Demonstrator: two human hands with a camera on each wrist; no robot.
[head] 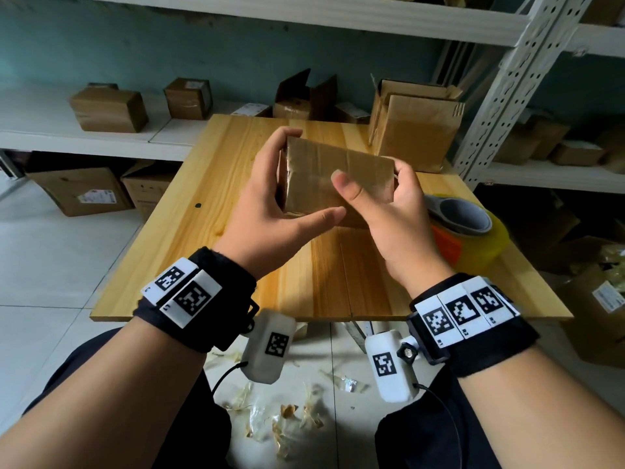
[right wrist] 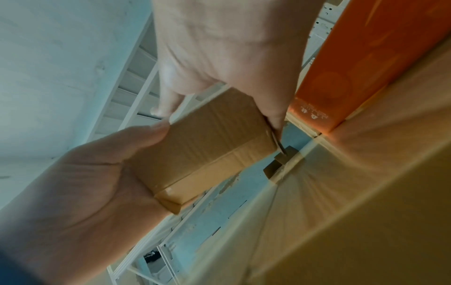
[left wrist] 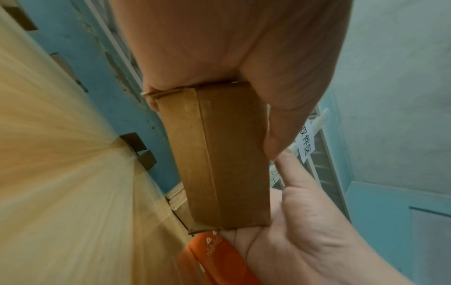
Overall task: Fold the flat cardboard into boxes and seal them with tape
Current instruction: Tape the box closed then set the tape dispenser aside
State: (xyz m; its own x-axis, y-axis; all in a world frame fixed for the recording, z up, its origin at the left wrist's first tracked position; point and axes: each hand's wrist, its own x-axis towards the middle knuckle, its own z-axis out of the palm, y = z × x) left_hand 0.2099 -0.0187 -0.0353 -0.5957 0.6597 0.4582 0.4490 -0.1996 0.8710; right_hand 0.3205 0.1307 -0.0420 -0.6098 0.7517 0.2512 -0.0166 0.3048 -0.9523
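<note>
Small rectangular corrugated box (head: 338,177), glossy tape over seams, held above pine desk (head: 189,231). Left hand (head: 270,211) and right hand (head: 389,218) fingers clamp opposite ends.

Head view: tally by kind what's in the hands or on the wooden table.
Cardboard boxes: 2, the small box held by the left hand and right hand, and the large open box at the far right of the table
Tape rolls: 1, the tape roll at the right edge
Total: 3
</note>
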